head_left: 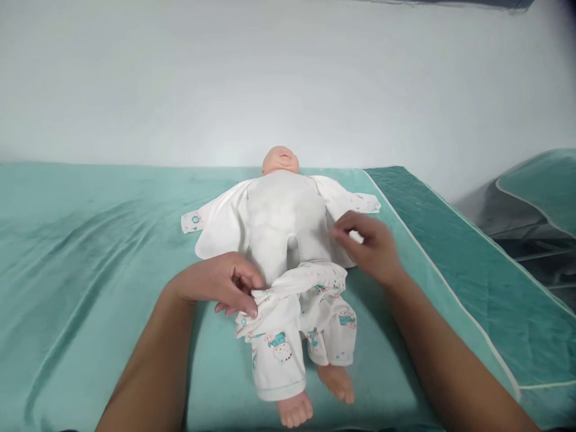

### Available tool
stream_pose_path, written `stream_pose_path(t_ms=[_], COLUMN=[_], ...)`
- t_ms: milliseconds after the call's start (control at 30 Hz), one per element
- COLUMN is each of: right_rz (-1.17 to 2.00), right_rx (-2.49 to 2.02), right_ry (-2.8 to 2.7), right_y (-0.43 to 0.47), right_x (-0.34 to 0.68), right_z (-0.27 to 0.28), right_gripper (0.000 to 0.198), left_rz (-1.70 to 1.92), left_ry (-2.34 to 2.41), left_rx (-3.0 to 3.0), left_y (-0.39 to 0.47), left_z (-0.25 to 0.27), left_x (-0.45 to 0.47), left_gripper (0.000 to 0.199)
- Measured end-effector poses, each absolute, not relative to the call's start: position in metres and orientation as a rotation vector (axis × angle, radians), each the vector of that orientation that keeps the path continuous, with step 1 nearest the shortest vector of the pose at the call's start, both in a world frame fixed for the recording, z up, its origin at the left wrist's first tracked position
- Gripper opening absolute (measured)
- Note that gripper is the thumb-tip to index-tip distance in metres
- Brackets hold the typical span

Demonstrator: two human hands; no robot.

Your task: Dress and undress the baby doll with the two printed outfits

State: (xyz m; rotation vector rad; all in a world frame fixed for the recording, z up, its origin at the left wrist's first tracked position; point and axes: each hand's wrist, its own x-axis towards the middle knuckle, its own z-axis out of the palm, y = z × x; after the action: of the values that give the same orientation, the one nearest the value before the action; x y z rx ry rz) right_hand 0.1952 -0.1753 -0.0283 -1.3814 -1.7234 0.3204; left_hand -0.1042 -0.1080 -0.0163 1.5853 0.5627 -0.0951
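A baby doll (288,204) lies on its back, head away from me, with a white cloth body and bare plastic feet. Its white printed pants (281,348) sit low, the bunched waistband around the thighs. At the waistband's left side, my left hand (225,282) is closed, the fabric between thumb and fingers. Over the doll's hip on the right, my right hand (366,243) has thumb and forefinger pinched together, with nothing visible in them. A white long-sleeved top (220,222) is on the doll's arms and spread open at both sides of the torso.
Under the doll is a light green sheet (112,270), wrinkled at the left. A darker green quilted cover (472,288) borders it on the right. A white wall (180,84) rises behind the doll's head. Some dark, folded material (531,252) shows at the far right.
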Motion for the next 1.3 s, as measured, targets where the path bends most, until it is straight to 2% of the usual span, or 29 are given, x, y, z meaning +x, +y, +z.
stream_pose_path(t_ms=[67, 133, 300, 367, 500, 633, 733, 900, 1133, 1300], right_rz=[0.466, 0.48, 0.364, 0.416, 0.483, 0.408, 0.281, 0.055, 0.435, 0.521], right_rx=[-1.13, -0.994, -1.219, -1.363, -1.44, -1.332, -1.374, -1.436, -1.491, -1.397], right_ry=[-1.988, -2.152, -2.414, -2.413, -2.274, -2.185, -2.148, -1.899, -1.629, -1.631], right_y=[-0.184, -0.19, -0.19, -0.185, -0.172, -0.169, -0.172, -0.17, -0.16, -0.142], right_x=[0.169, 0.152, 0.138, 0.137, 0.138, 0.138, 0.141, 0.164, 0.189, 0.196], right_z=[-0.019, -0.012, 0.004, 0.009, 0.01, 0.002, -0.004, -0.018, -0.039, -0.042], right_gripper=[0.02, 0.018, 0.018, 0.015, 0.027, 0.024, 0.021, 0.029, 0.042, 0.028], left_rz=[-0.038, 0.091, 0.571, 0.819, 1.167, 1.313, 1.367, 1.319, 1.203, 1.173], left_ry=[0.559, 0.575, 0.732, 0.764, 0.803, 0.973, 1.008, 1.161, 1.088, 1.222], left_rx=[1.631, 1.643, 1.587, 1.597, 1.742, 1.912, 1.94, 1.894, 1.748, 1.748], left_y=[-0.108, -0.109, -0.111, -0.11, -0.108, -0.11, -0.111, -0.107, -0.102, -0.093], left_z=[-0.019, -0.022, -0.033, -0.035, -0.039, -0.046, -0.05, -0.051, -0.058, -0.054], left_x=[-0.104, -0.104, -0.097, -0.091, -0.079, -0.071, -0.068, -0.069, -0.069, -0.067], left_gripper=[0.022, 0.024, 0.026, 0.028, 0.043, 0.03, 0.013, 0.027, 0.044, 0.036])
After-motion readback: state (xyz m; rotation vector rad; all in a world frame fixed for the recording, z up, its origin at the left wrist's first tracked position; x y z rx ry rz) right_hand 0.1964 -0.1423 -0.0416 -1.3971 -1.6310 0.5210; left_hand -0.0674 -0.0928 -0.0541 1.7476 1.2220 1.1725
